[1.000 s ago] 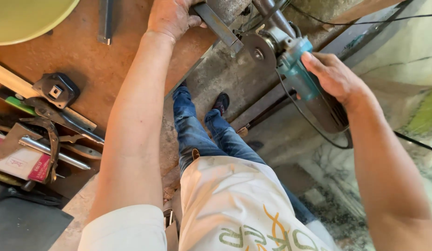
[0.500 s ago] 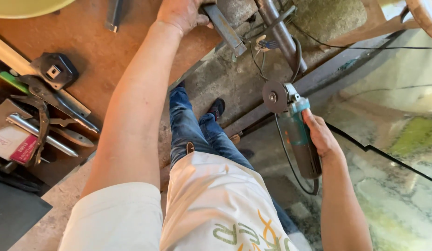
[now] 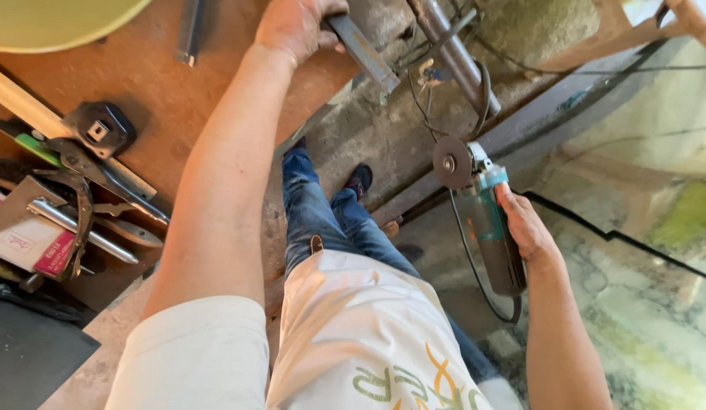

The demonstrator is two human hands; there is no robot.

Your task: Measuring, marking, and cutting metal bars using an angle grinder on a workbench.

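- A metalworking workshop, rough and well used.
- A worn brown counter (image 3: 140, 83) carries locking pliers (image 3: 80, 220), a metal tube (image 3: 80, 228) and other hand tools.
- An angle grinder (image 3: 482, 212) with its cord, a steel bar (image 3: 364, 53) and a pipe (image 3: 452, 53) over a stained concrete floor (image 3: 383, 144).

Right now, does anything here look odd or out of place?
Somewhat: the teal angle grinder hangs low in the right hand, its bare disc uppermost and its cord trailing to the floor. The left hand grips a grey metal bar at the cluttered brown workbench.
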